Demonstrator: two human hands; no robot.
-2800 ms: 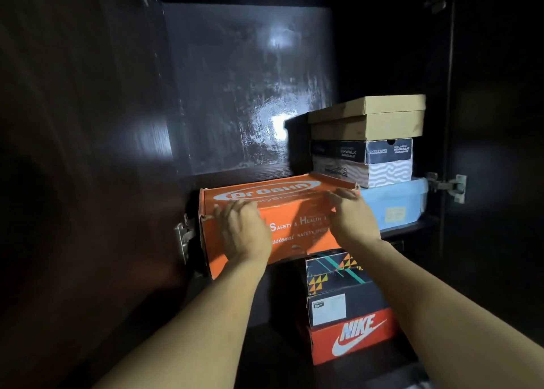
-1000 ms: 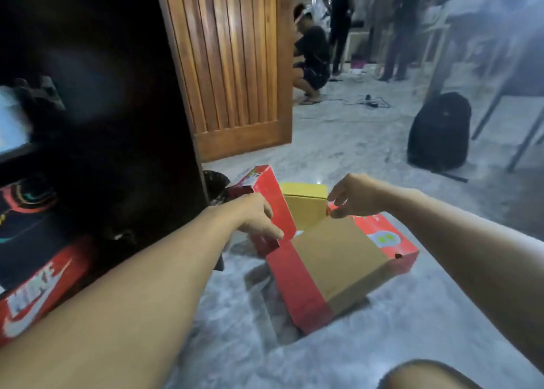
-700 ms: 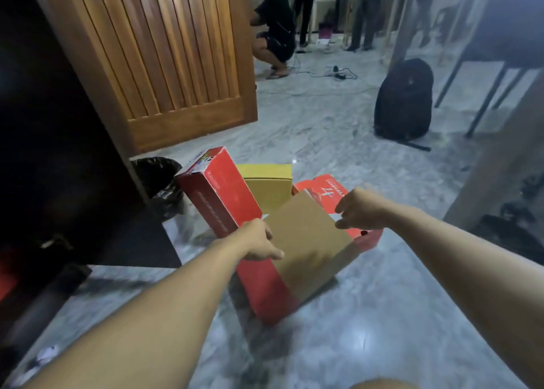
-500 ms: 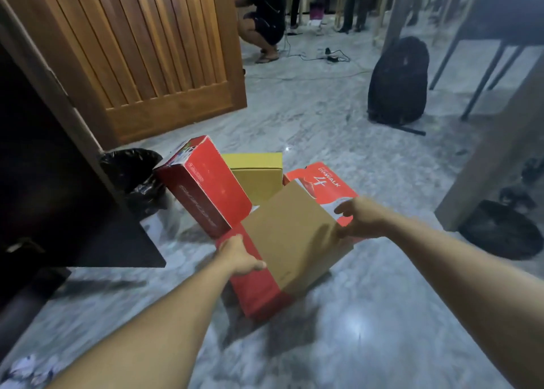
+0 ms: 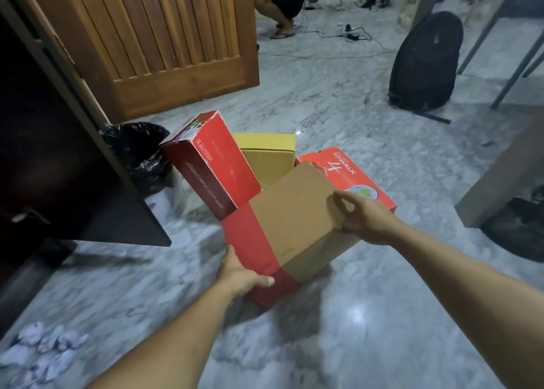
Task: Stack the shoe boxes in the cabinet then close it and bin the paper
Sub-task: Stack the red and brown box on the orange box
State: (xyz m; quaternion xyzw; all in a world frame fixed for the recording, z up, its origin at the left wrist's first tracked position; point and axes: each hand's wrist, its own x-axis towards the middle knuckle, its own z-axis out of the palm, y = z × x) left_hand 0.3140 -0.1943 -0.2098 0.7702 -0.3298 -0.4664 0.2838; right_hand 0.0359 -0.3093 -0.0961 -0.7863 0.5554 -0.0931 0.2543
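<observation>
left hand (image 5: 241, 277) and right hand (image 5: 365, 218) clasp opposite ends of the box (image 5: 291, 224), fingers curled, balanced for lifting.

"GOwalk 4" on flat red box (image 5: 350, 177); lettering on tilted red box (image 5: 212, 165) unreadable.

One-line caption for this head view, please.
Both hands, left and right, grip a red and brown shoe box on the marble floor, beside three more boxes.
</observation>
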